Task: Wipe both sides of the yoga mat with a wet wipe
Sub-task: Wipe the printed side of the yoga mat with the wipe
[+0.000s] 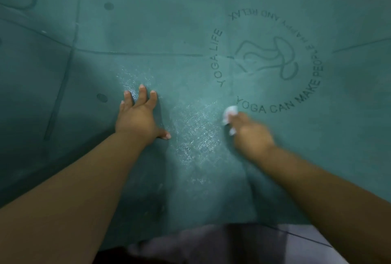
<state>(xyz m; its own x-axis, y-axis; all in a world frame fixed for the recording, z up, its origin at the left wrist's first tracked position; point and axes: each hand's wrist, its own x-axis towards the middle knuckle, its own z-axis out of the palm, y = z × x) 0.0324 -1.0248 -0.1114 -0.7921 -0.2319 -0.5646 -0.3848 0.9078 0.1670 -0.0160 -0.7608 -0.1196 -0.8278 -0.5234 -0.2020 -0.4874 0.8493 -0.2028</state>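
From the head camera, a teal yoga mat [169, 31] is lying flat and filling nearly the whole view, its near edge running along the bottom above a strip of grey floor [285, 240]. The left hand [137, 118] is resting palm-down on the mat left of centre, fingers straight and spread, holding nothing. The right hand [249, 132], blurred, is gripping a crumpled white wet wipe [229, 114] and pressing it onto the mat just beside the lower-left arc of a printed circular logo [270, 63]. A glistening damp patch [190, 132] is lying between the two hands, stretching towards the near edge.
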